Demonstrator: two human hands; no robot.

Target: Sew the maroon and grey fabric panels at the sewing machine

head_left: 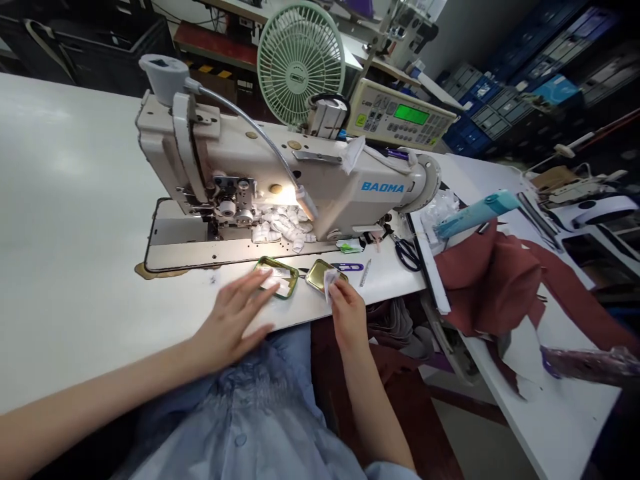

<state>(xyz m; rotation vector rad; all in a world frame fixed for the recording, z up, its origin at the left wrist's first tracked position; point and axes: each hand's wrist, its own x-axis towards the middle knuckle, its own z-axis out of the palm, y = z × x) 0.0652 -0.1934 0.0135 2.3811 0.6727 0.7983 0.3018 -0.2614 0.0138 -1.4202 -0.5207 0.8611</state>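
Note:
My left hand (233, 320) lies flat on the white table, fingers stretched out, its fingertips touching a small open tin (278, 277) with white contents. My right hand (345, 303) is pinched on a small white piece (330, 280) just over the tin's gold lid (320, 273), which lies beside the tin. Both hands are at the table's near edge, in front of the cream BAOMA sewing machine (300, 180).
White scraps (283, 223) are piled under the machine arm by its lamp. Scissors (407, 252), a pen and a purple clip lie right of the lid. A green fan (300, 60) and control panel (400, 120) stand behind. Dark red fabric (490, 280) covers the right side table.

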